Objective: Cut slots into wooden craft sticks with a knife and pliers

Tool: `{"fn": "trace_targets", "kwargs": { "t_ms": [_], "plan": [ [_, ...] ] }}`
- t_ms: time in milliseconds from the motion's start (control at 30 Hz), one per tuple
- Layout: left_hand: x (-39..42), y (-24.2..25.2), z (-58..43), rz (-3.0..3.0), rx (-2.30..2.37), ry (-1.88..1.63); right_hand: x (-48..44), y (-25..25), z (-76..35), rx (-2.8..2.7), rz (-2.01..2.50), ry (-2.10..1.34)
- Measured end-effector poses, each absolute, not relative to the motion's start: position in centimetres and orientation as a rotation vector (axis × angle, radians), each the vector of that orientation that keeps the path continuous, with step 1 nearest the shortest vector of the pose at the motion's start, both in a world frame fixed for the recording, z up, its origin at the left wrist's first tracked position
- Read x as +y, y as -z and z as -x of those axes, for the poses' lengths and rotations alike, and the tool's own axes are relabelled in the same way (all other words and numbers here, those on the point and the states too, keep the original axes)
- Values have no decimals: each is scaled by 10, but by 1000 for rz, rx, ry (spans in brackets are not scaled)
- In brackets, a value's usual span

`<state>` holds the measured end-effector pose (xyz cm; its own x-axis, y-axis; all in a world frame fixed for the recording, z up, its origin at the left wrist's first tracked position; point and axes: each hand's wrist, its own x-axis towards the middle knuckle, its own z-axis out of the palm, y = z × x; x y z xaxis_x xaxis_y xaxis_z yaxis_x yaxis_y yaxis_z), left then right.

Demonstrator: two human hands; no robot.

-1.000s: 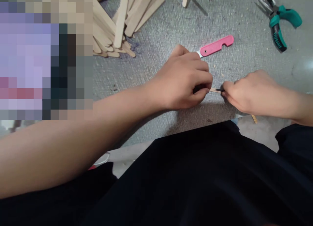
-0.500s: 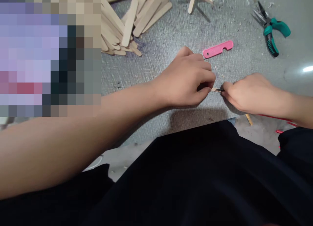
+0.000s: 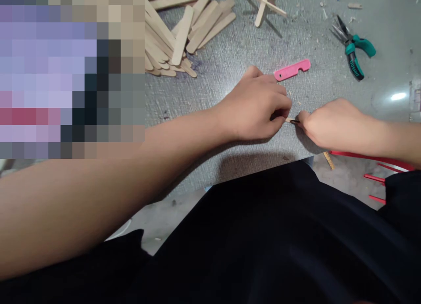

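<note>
- Camera view has drawn back over the last second, revealing more crossed sticks (image 3: 261, 13) at the top.
- Left hand (image 3: 263, 106): fingers curled, pinching a thin wooden strip (image 3: 288, 119) above the grey table (image 3: 204, 98).
- Right hand (image 3: 332, 119): closed on a small dark item (image 3: 294, 121) at the strip's end.
- Pink handle (image 3: 292, 70): just beyond the left hand.
- Farther off: loose sticks (image 3: 182, 36), parted green-handled pliers (image 3: 350, 45).

Two hands (image 3: 265, 104) (image 3: 338, 122), one pink handle (image 3: 291, 70), one pliers (image 3: 351, 49).
One held stick (image 3: 288, 119), two or more crossed sticks (image 3: 261, 15), over ten piled sticks (image 3: 183, 36).
</note>
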<state>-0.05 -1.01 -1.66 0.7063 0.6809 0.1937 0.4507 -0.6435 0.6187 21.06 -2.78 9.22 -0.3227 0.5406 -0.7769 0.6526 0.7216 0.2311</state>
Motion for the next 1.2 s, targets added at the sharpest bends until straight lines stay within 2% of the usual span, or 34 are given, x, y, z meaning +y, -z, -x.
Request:
{"fn": "trace_targets", "kwargs": {
  "t_ms": [267,633,1200],
  "plan": [
    [-12,18,-1,-2350,886,-567,-31,-97,-204,1992,-829,136],
    [-17,6,-5,-2337,923,-479,-32,-76,-235,2051,-1022,222],
    [-15,12,-2,-2330,908,-505,-26,-82,-230,2033,-900,175]
  ]
}}
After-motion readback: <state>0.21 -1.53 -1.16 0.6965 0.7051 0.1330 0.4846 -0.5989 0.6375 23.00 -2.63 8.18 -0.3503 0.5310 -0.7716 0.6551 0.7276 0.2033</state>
